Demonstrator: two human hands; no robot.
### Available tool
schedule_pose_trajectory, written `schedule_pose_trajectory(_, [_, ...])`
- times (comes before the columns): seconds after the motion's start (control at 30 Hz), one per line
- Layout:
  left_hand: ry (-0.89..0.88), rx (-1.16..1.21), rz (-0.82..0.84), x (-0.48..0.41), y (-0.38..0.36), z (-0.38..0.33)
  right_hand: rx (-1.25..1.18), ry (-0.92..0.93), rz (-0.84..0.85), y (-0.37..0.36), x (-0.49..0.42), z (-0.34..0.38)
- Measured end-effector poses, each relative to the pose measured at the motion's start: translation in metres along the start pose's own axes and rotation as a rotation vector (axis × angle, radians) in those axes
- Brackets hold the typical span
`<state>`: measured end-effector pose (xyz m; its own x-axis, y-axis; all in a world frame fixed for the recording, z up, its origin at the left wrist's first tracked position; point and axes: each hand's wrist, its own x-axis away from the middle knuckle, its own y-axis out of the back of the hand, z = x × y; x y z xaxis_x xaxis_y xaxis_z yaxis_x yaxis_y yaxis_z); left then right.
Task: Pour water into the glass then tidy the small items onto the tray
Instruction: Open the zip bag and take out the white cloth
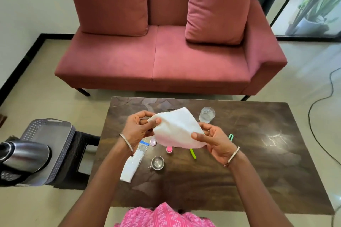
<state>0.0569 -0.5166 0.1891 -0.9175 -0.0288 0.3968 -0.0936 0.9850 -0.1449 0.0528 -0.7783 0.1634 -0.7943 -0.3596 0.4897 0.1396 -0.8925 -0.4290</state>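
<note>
1. Left hand [137, 128] pinches the cloth [177, 131] at its left corner, thumb on top
2. Right hand [215, 143] pinches its near edge
3. Glass [207, 115] stands just beyond the right fingers [205, 127]; tray [46, 134] well left of the left fingers [142, 114]

Pink garment [164, 215] with white print; thin metal bangles [127, 143] on both wrists

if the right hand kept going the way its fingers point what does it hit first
The right hand pinches the white cloth, so that comes first; past it, probably the left hand at the other edge, though depth is unclear.
</note>
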Motion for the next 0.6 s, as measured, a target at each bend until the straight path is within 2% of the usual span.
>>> schedule_pose_trajectory(0.13, [-0.058, 0.021, -0.025, 0.008, -0.013, -0.002, 0.04, 0.062, -0.13, 0.013, 0.005, 0.015])
schedule_pose_trajectory(0.33, [-0.042, -0.031, 0.064, 0.021, -0.014, -0.003, 0.168, 0.162, -0.126, 0.031, 0.016, 0.033])
schedule_pose_trajectory(0.6, [-0.095, 0.034, 0.028, 0.03, -0.023, -0.01, 0.175, 0.209, -0.028, 0.051, 0.017, 0.056])
